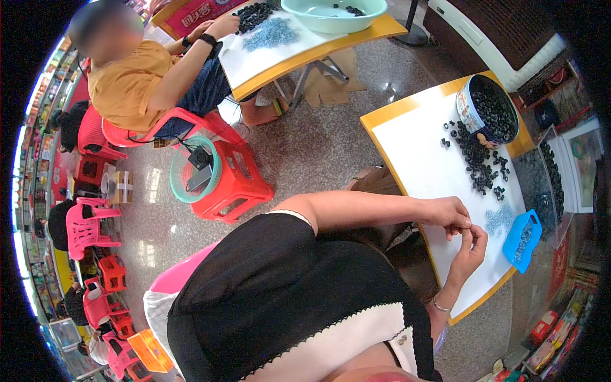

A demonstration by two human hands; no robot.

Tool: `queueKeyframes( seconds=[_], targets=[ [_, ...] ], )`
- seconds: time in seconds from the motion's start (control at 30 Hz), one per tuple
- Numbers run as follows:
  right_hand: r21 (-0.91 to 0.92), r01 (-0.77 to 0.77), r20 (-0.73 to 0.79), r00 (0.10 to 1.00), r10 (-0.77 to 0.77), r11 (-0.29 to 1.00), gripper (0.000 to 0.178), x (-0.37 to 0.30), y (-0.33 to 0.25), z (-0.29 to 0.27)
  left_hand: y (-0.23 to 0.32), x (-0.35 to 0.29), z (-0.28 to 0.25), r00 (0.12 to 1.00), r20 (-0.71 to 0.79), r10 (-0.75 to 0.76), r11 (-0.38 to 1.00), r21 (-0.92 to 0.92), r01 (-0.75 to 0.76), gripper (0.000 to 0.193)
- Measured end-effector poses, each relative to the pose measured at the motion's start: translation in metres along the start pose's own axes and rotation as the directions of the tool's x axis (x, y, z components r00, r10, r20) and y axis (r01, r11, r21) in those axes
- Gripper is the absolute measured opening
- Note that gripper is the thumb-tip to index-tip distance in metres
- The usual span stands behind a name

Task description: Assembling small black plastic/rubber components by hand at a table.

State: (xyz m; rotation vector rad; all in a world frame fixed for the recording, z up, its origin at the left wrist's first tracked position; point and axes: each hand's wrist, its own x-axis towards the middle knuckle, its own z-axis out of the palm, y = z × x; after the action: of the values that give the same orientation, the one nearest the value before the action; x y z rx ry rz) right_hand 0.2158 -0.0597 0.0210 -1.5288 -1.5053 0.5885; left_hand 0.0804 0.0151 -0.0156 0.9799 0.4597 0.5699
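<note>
My left hand (448, 214) and my right hand (468, 251) meet over the near part of a white-topped table (414, 149). Both are closed in a pinch, fingertips together; whatever lies between them is too small to make out. Just beyond the fingers is a loose patch of tiny clear-bluish pieces (499, 218). A blue scoop-shaped tray (517, 254) with more such pieces sits to the right of my hands, at the table's edge. Small black ring-like parts (480, 165) lie scattered farther up the table, beside a round printed tub (470, 109) filled with them.
At another table (254, 73) a person in an orange shirt (130, 83) handles similar black parts near a pale green basin (334, 16). A red stool (232, 188) carries a green basket (213, 167) with a dark device. Pink chairs (92, 229) line the left side.
</note>
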Motion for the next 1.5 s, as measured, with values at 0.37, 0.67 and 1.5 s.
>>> queueKeyframes(
  seconds=[0.37,0.67,1.5],
  targets=[
    [0.249,-0.069,0.040,0.997,0.060,0.966,0.020,0.003,0.001,0.006,-0.005,0.004,0.001,0.996,-0.085,0.040,0.999,0.001,-0.040,0.027],
    [-0.072,0.130,-0.004,0.991,-0.131,0.989,0.017,0.004,0.000,0.002,0.002,0.000,0.004,0.998,-0.020,0.059,0.998,0.005,-0.059,0.030],
    [0.161,0.088,-0.095,0.993,-0.073,0.983,0.022,0.024,0.002,0.010,0.019,-0.003,-0.017,0.987,-0.156,-0.040,0.923,-0.385,-0.024,0.022]
  ],
)
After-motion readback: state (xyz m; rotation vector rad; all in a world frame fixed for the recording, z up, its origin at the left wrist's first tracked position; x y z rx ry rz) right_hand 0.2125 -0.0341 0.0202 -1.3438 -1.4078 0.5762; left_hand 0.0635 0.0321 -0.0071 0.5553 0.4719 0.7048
